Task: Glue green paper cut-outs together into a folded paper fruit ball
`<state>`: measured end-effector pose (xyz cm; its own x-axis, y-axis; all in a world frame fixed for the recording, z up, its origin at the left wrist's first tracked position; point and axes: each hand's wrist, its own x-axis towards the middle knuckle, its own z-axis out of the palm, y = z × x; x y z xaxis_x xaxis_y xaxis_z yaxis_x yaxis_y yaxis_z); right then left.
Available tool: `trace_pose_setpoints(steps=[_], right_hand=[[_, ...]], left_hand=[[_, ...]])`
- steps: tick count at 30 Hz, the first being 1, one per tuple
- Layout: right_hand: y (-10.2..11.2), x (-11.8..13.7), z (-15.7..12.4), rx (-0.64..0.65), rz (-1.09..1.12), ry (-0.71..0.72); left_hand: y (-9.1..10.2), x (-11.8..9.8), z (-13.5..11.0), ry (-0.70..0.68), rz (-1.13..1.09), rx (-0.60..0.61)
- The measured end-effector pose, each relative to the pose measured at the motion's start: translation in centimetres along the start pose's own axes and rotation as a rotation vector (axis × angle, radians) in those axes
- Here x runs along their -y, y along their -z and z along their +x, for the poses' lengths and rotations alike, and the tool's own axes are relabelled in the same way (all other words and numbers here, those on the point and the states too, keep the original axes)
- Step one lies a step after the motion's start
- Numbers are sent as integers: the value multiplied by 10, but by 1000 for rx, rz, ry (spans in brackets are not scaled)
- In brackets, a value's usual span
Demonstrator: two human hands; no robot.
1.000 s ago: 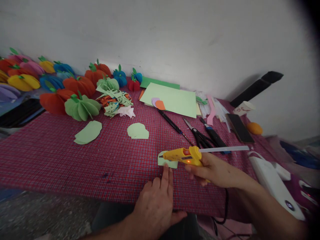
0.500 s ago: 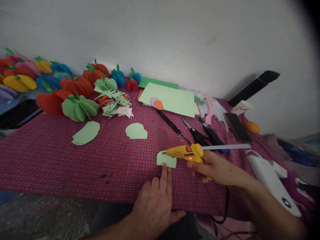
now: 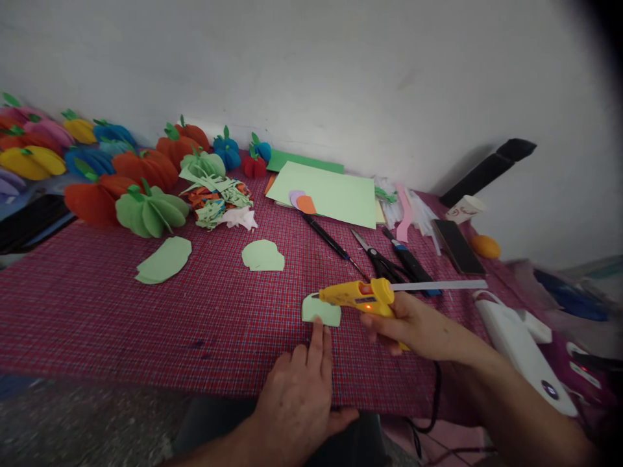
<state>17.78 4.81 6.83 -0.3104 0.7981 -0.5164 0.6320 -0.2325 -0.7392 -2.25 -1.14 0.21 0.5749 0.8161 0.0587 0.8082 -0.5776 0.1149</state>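
Observation:
A light green paper cutout (image 3: 322, 314) lies on the checked cloth near the table's front edge. Two outstretched fingertips of my left hand (image 3: 298, 384) press its lower edge; the other fingers are bent. My right hand (image 3: 413, 324) is wrapped around a yellow hot glue gun (image 3: 357, 294), its small light glowing orange. The nozzle tip is at the cutout's upper left edge, and a long clear glue stick (image 3: 440, 285) sticks out of the back. Two more groups of green cutouts, one in the middle (image 3: 263, 255) and one at left (image 3: 165, 261), lie farther off.
Paper pumpkins (image 3: 152, 211) in several colours stand at left beside paper scraps (image 3: 221, 201). Behind my hands are paper sheets (image 3: 331, 193), a black pen-like tool (image 3: 326, 236), scissors (image 3: 377, 256) and a cutter (image 3: 411, 263). A phone (image 3: 458, 246), cup (image 3: 466, 209) and white device (image 3: 523, 353) lie right.
The view has shifted slightly, so everything sits a little farther left. The glue gun's nozzle stays near the cutout's upper left edge, and my left fingers remain on the paper.

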Motion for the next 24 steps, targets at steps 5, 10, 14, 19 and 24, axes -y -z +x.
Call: trace_pose_setpoints(steps=[5, 10, 14, 19, 24], right_hand=[[-5, -3, 4, -3, -28, 3], [-5, -4, 5, -12, -28, 11], [-2, -5, 3, -4, -30, 6], [2, -8, 0, -22, -64, -10], [4, -9, -2, -37, -67, -18]], left_hand=[[0, 0, 0, -3, -4, -6], [1, 0, 0, -2, -3, 0], [1, 0, -1, -4, -6, -1], [1, 0, 0, 6, -1, 15], [1, 1, 0, -1, 2, 0]])
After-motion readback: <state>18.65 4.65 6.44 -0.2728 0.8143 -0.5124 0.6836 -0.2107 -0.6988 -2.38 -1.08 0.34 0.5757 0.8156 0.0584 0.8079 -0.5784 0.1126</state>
